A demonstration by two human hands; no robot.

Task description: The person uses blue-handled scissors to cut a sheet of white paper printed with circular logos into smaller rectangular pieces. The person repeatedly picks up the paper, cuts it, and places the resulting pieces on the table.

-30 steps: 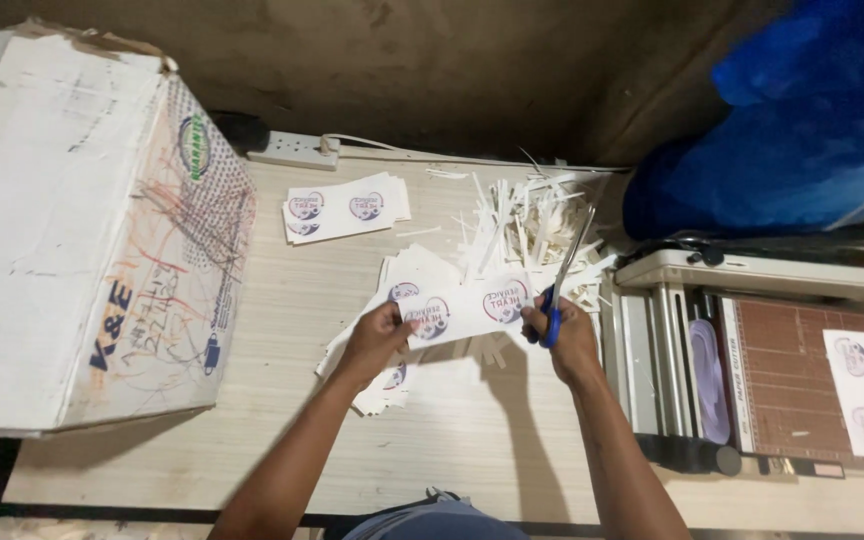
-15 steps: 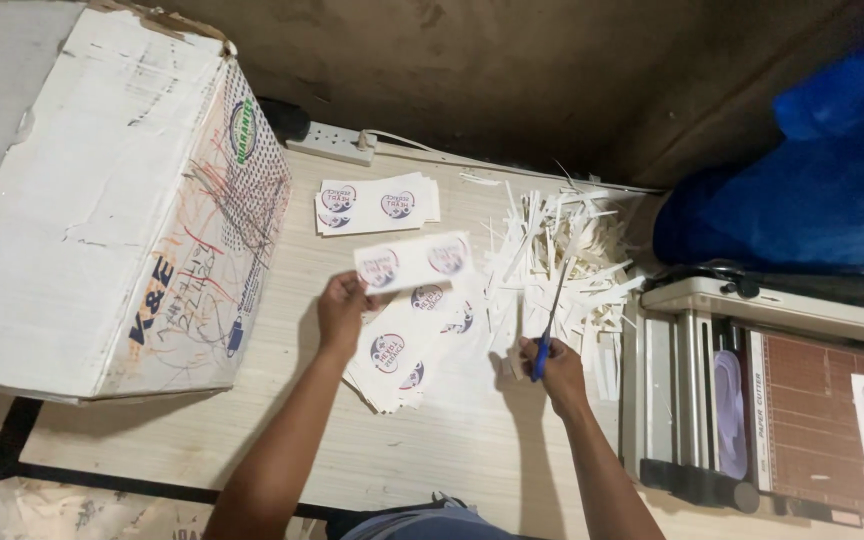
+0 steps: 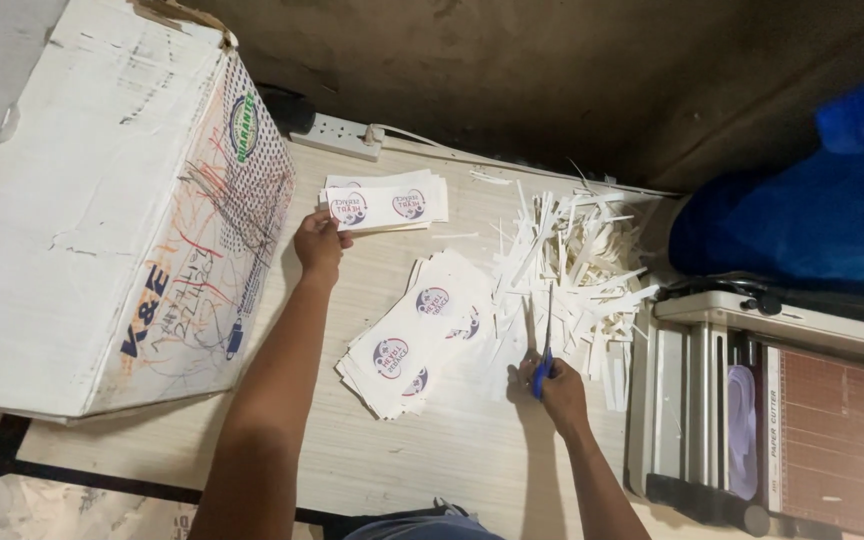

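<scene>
Left hand (image 3: 319, 243) pinching the near edge of a small stack of printed labels (image 3: 387, 202) by the cardboard box (image 3: 102, 220), right hand (image 3: 557, 385) closed around blue-handled scissors (image 3: 547, 340), blades nearly shut, pointing into paper strips (image 3: 572, 260), larger label pile (image 3: 422, 335) between the hands

Single view only, from a head-worn camera, so nothing shared with another view. Looking steeply down, almost from straight above, onto a light wooden table (image 3: 452, 460). Facing toward a dark wall (image 3: 512, 80) at the top of the frame. Quite near: both forearms entering from the bottom edge. Cardboard box (image 3: 102, 220) filling the upper left, paper cutter (image 3: 782, 410) cut off at the lower right.
</scene>
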